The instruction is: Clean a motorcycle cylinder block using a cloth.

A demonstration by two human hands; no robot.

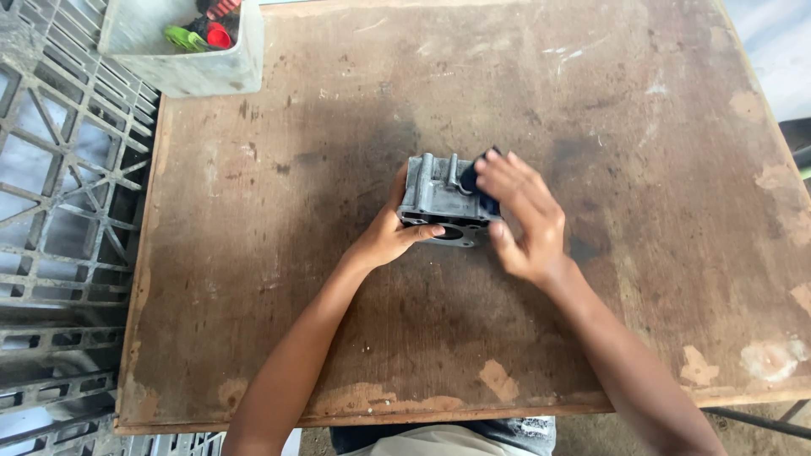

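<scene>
A grey cast-metal engine part [432, 196] with fins and a round opening lies near the middle of a worn brown wooden board [279, 253]. My left hand [387, 235] grips its left side, thumb across the front face by the opening. My right hand [517, 218] rests on its right side, fingers pressing a small dark blue piece [470, 179], maybe a cloth or pad, against the top. The right hand looks blurred.
A grey plastic bin [187, 72] with red and green items [203, 35] stands at the board's far left corner. Grey plastic lattice crates [59, 194] lie along the left. The board's right edge borders a pale floor [773, 46].
</scene>
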